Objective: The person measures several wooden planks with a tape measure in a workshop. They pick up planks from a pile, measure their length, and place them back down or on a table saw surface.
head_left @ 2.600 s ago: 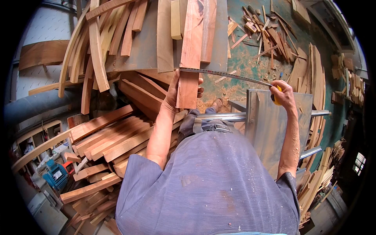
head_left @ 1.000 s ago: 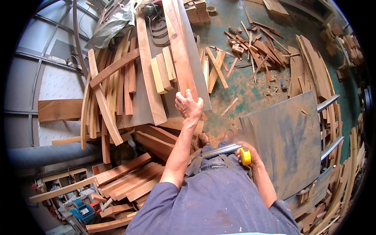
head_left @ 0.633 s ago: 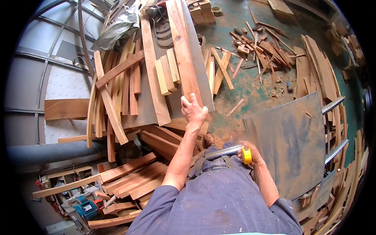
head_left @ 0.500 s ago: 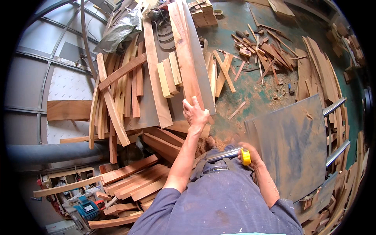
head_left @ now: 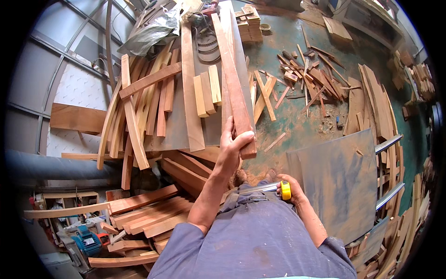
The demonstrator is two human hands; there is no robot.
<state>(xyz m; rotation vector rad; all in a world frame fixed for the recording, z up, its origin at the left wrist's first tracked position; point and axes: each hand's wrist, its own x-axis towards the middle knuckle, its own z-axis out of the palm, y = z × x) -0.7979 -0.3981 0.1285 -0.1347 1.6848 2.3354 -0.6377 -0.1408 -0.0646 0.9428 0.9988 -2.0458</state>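
My left hand point(head_left: 230, 148) is closed round the near end of a long reddish wooden plank point(head_left: 238, 100), thumb on top and fingers along its left side. The plank runs away from me over a grey machine table point(head_left: 211, 128), its near end jutting past the table edge. In my right hand point(head_left: 296, 188), held at my waist, is a yellow tape measure point(head_left: 285, 190). Left of the plank, three short blocks point(head_left: 207, 93) lie side by side, next to a longer pale board point(head_left: 191, 88).
Stacked timber strips point(head_left: 153, 102) cover the table's left side, and more planks point(head_left: 158, 214) lie below. Offcuts point(head_left: 320, 74) are heaped on the green floor at far right. A dusty grey panel point(head_left: 337, 181) stands at my right, near a blue motor point(head_left: 88, 242) at lower left.
The plank has turned from its broad face onto an edge, and its near end has come closer to me. My left hand has shifted from resting on top to wrapping its end.
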